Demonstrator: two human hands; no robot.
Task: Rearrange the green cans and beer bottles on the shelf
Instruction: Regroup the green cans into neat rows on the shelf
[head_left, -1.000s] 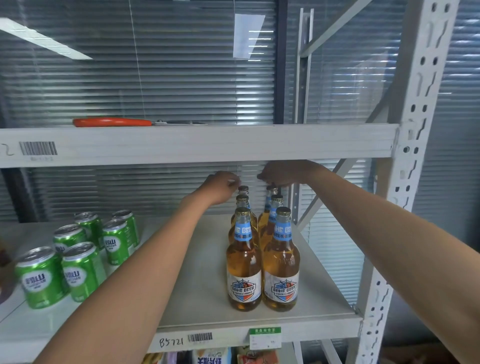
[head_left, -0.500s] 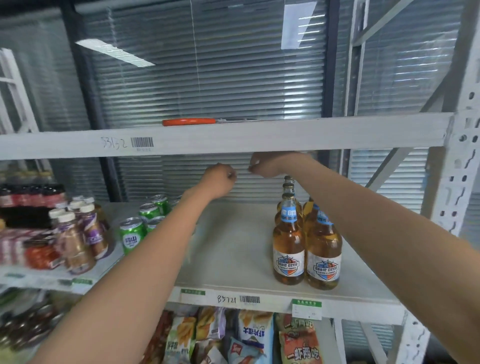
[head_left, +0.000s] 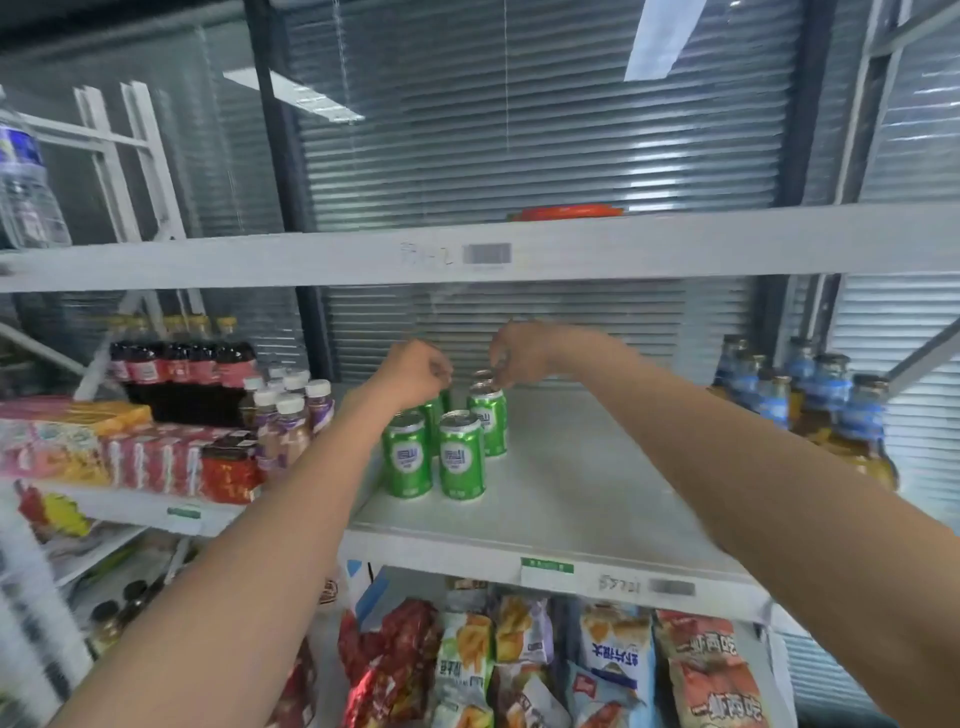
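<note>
Several green cans (head_left: 460, 456) stand in a tight cluster on the left half of the grey shelf board (head_left: 582, 499). My left hand (head_left: 411, 370) hovers with curled fingers just over the cans at the back left and hides their tops. The fingertips of my right hand (head_left: 515, 352) are pinched at the top of a rear can (head_left: 488, 413); blur hides whether they grip it. The beer bottles (head_left: 831, 400), amber with blue neck labels, stand grouped at the right end of the same shelf, away from both hands.
The upper shelf beam (head_left: 675, 244) runs close above my hands, with an orange tool (head_left: 566, 212) on it. Dark soda bottles (head_left: 176, 364), small white-capped bottles (head_left: 291, 410) and red packs (head_left: 156, 462) crowd the shelf to the left. Snack bags (head_left: 519, 660) fill the shelf below.
The view and both hands have swung left, from above the beer bottles to above the green cans. The bottles now sit at the far right. Both hands kept their closed pose.
</note>
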